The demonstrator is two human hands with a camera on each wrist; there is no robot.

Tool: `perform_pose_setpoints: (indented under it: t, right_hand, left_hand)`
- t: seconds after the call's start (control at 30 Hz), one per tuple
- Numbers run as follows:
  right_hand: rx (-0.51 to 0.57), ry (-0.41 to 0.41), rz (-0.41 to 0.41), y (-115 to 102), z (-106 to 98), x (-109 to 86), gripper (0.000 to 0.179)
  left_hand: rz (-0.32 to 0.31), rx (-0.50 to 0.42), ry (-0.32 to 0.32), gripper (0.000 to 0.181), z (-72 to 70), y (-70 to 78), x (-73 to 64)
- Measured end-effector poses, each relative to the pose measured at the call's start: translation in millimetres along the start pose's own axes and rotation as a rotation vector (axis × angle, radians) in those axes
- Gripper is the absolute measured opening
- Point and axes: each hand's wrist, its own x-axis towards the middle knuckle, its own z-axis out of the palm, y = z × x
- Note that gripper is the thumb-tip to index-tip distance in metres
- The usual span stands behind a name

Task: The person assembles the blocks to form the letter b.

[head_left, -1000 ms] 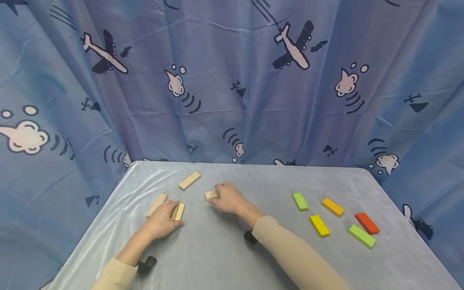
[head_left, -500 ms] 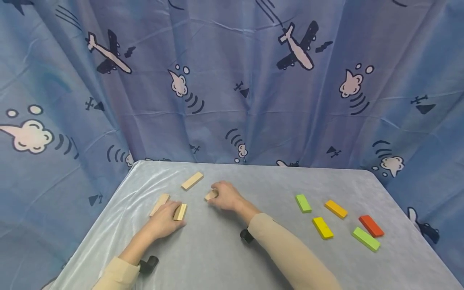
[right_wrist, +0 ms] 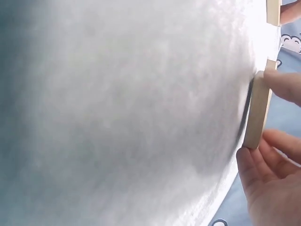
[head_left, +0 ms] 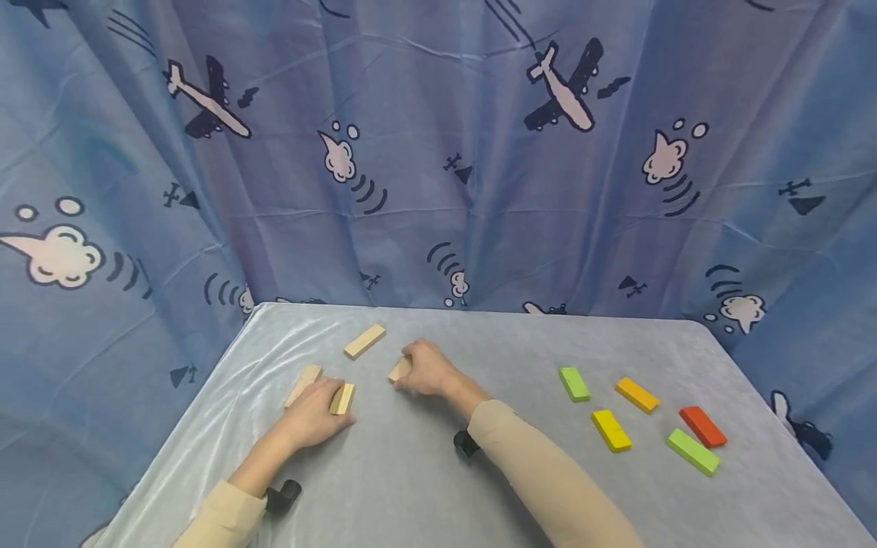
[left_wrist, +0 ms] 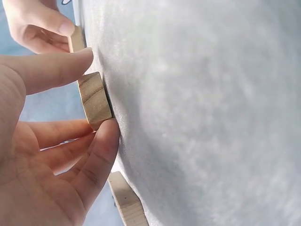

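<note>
My left hand [head_left: 311,417] pinches a plain wooden block [head_left: 342,399] on the left part of the table. In the left wrist view the end of this block [left_wrist: 96,96] sits between thumb and fingers, low at the cloth. To the right and farther back, my right hand [head_left: 430,369] pinches a second plain wooden block [head_left: 400,370], partly hidden by the fingers. The right wrist view shows that block [right_wrist: 256,110] with the thumb at one end and fingertips at the other. Another wooden block [head_left: 303,384] lies just left of my left hand, partly covered by it.
A wooden block [head_left: 365,341] lies farther back, between the hands. On the right lie several coloured blocks: yellow [head_left: 611,431], orange [head_left: 637,395], red [head_left: 703,426] and two green, one nearer [head_left: 693,452]. A patterned curtain [head_left: 411,152] hangs behind the cloth-covered table [head_left: 411,487].
The block in my right hand has turned from nearly sideways to a slant, and that hand has shifted slightly. My left hand keeps its place on its block. The view has shifted a little.
</note>
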Motion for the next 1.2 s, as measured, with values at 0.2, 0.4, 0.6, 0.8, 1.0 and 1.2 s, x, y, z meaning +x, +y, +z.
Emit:
perform_pose_setpoints:
  t: [0.2,0.4,0.6,0.8,1.0,1.2]
  right_hand:
    - [-0.018,-0.027,-0.070,-2.0,-8.8,-11.3,0.063]
    - [-0.014,-0.049,-0.135,-1.5,-19.3,-26.1,0.063]
    - [-0.014,-0.070,-0.202,-0.5,-27.0,-44.9,0.064]
    - [-0.015,-0.087,-0.244,4.7,-34.0,-65.4,0.062]
    - [-0.004,-0.087,-0.250,16.2,-39.7,-84.9,0.059]
    - [0.007,-0.086,-0.237,31.5,-43.0,-103.7,0.058]
  left_hand:
    - [-0.012,-0.004,-0.007,0.061,-1.4,2.6,0.6]
    - [0.005,-0.006,-0.008,0.061,-2.8,2.4,1.1]
    - [0.025,-0.001,-0.012,0.062,-3.2,0.3,1.5]
    - [0.026,-0.002,-0.019,0.061,-4.2,1.2,0.9]
    - [0.017,0.014,-0.023,0.061,-4.3,2.4,1.8]
    - [0.016,0.016,-0.025,0.061,-4.0,2.7,1.4]
